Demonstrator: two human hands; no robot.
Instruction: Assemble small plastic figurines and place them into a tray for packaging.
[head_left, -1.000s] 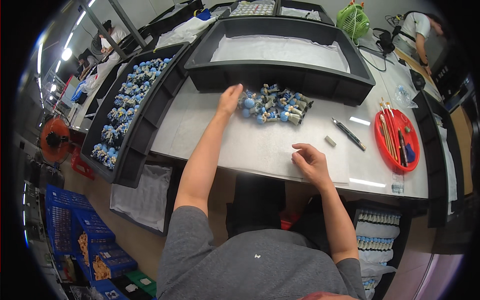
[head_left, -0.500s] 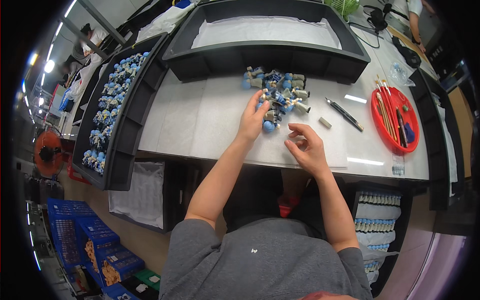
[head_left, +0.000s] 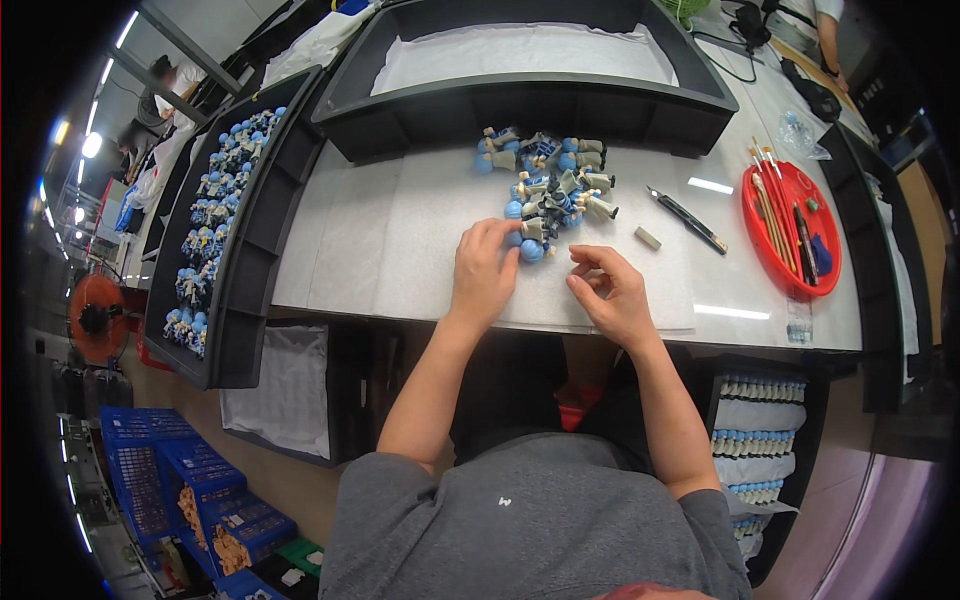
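We count four visible rows [head_left: 757, 442] ordered in the lower crate [head_left: 816, 400]; roughly ten figures [head_left: 550, 197] lie heaped, unordered, on the table [head_left: 340, 235], overlap preventing certainty. One pen [head_left: 688, 221], one block [head_left: 648, 238]. The left hand [head_left: 484, 272] meets the nearest figure, finger closure undeterminable; the right hand [head_left: 615, 292] holds thumb and forefinger apart.

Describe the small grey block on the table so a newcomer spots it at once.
On the white table, look between the heap of blue-headed figurines and the red tray. There, just left of a slim dark tool, lies the block. It is short, stubby and plain grey, unlike the long tool.
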